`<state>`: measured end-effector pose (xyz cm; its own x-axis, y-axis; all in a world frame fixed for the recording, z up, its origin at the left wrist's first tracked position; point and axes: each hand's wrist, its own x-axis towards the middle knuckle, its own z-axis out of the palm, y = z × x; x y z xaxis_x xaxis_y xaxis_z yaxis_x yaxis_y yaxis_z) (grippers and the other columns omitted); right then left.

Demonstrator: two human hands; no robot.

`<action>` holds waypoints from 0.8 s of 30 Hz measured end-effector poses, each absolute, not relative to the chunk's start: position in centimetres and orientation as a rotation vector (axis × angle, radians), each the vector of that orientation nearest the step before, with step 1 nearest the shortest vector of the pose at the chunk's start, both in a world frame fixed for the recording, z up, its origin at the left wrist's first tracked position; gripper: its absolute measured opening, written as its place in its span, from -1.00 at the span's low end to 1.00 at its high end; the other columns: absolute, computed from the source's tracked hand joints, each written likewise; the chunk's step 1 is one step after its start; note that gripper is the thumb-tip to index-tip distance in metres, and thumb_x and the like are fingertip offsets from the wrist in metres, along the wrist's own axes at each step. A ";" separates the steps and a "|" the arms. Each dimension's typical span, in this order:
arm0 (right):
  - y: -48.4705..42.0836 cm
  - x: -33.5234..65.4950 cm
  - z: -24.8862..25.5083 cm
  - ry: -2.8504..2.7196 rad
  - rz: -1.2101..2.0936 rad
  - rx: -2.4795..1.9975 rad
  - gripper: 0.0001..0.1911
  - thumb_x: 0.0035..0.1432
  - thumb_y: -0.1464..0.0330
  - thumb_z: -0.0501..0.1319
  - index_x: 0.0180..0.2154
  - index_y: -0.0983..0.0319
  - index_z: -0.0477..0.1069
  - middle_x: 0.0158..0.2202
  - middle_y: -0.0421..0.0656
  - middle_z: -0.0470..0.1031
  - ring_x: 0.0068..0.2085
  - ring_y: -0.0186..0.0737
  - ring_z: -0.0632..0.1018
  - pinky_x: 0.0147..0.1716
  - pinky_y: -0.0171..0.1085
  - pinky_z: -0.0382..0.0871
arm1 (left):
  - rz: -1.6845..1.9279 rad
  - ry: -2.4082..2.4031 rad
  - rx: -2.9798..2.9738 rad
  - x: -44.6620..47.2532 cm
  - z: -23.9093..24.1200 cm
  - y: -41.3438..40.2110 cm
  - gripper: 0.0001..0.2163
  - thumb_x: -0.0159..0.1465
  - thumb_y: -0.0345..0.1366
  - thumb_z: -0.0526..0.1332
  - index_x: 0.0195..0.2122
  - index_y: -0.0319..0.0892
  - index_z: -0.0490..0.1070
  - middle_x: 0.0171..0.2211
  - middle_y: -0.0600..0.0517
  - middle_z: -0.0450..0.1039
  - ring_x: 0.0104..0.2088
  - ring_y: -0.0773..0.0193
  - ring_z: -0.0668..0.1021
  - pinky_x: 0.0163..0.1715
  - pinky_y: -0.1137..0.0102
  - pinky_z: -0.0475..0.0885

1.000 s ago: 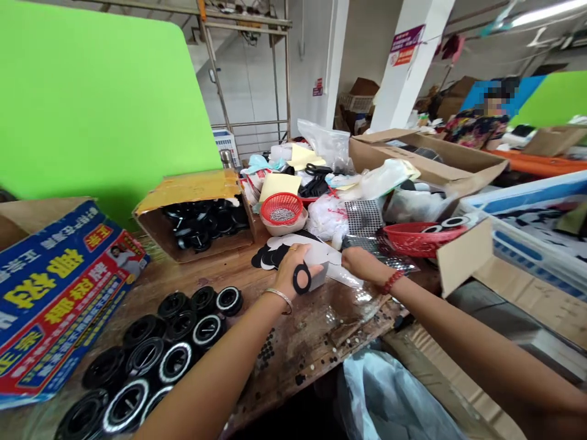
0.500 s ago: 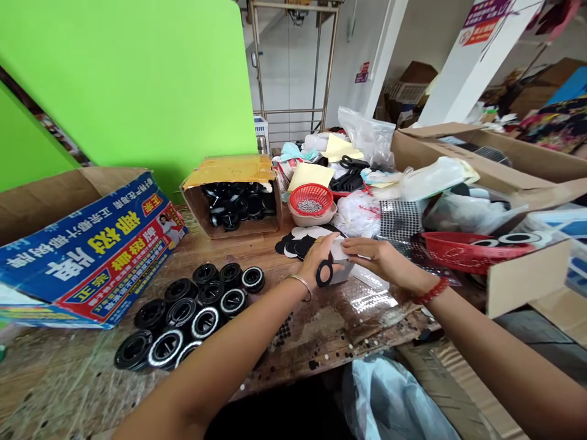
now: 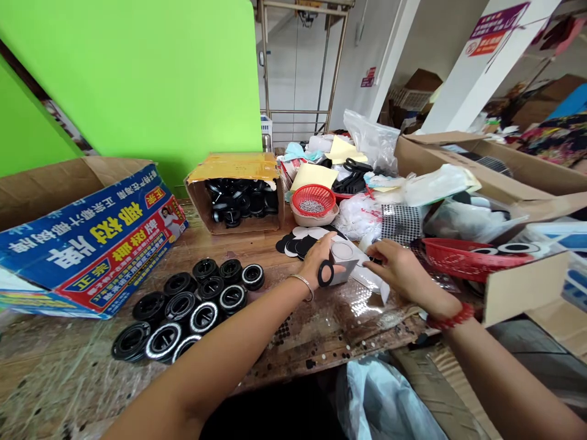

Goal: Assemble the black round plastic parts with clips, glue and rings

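Note:
My left hand [image 3: 316,260] is closed on a small white backing sheet [image 3: 343,266] with a black foam ring [image 3: 325,273] hanging at its edge, just above the wooden table [image 3: 257,250]. My right hand [image 3: 398,269] sits to the right of it, fingers pinched at the sheet's right side over a white strip [image 3: 371,282]; what its fingertips grip is too small to make out. A pile of black and white round pads [image 3: 300,241] lies just behind my left hand.
Black round parts with white rings [image 3: 192,305] lie in rows at front left. An open carton of black parts [image 3: 238,201], a small red basket [image 3: 313,200], a larger red basket [image 3: 463,256], a printed blue box [image 3: 92,244] and plastic bags crowd the table.
My right hand has drawn back to the right and lower, away from the sheet's top. My left hand holds nearly the same spot. The view has shifted slightly.

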<state>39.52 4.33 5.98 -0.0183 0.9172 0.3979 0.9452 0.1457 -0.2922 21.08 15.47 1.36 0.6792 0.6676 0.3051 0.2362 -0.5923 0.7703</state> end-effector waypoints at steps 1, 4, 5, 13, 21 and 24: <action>5.0 38.9 5.7 -1.966 -0.081 -1.717 -0.92 0.11 0.35 0.24 -0.33 0.22 0.38 -0.32 -0.06 0.48 -0.29 -0.11 0.49 -0.30 -0.23 0.36 | 0.760 0.688 2.171 21.1 1.4 15.5 -0.21 0.01 -0.33 0.43 0.25 -0.16 0.10 0.21 -0.21 0.32 0.20 -0.06 0.39 0.18 0.07 0.28; 7.1 37.1 5.5 -2.076 0.011 -1.631 -0.93 0.07 0.39 0.22 -0.40 0.20 0.33 -0.36 -0.10 0.43 -0.33 -0.15 0.46 -0.31 -0.23 0.35 | 0.739 0.687 2.188 21.1 1.4 15.6 -0.21 0.01 -0.30 0.43 0.25 -0.19 0.11 0.16 -0.22 0.37 0.16 -0.07 0.43 0.14 0.08 0.33; 7.7 36.8 5.6 -2.115 0.068 -1.626 -0.90 0.06 0.39 0.21 -0.45 0.19 0.29 -0.41 -0.12 0.41 -0.38 -0.18 0.44 -0.35 -0.25 0.33 | 0.734 0.693 2.194 21.1 1.3 15.6 -0.22 0.02 -0.30 0.43 0.24 -0.18 0.11 0.14 -0.20 0.39 0.14 -0.07 0.45 0.12 0.09 0.35; 7.7 37.2 6.1 -2.041 0.126 -1.591 -0.65 0.09 0.03 0.16 -0.56 0.11 0.26 -0.60 -0.17 0.37 -0.58 -0.20 0.35 -0.58 -0.21 0.22 | 0.718 0.751 2.217 21.3 1.4 15.1 -0.27 0.05 -0.29 0.43 0.23 -0.24 0.17 0.09 -0.22 0.42 0.09 -0.06 0.49 0.08 0.16 0.40; 5.0 31.4 8.3 -1.627 0.077 -1.548 -0.72 0.15 0.04 0.20 -0.28 0.09 0.46 -0.36 -0.07 0.56 -0.41 -0.07 0.55 -0.44 -0.14 0.42 | 0.813 0.771 2.262 15.6 0.8 15.3 -0.29 0.12 -0.30 0.37 0.28 -0.21 0.12 0.19 -0.25 0.27 0.23 -0.08 0.33 0.18 0.10 0.32; 6.7 27.7 6.4 -1.749 0.284 -1.444 -0.75 0.18 0.13 0.19 -0.28 0.13 0.51 -0.38 -0.10 0.56 -0.41 -0.14 0.55 -0.42 -0.19 0.44 | 0.838 0.985 2.381 8.8 1.0 16.0 -0.55 0.21 -0.30 0.25 0.14 -0.12 0.31 0.02 -0.09 0.41 0.04 0.08 0.47 0.07 0.22 0.40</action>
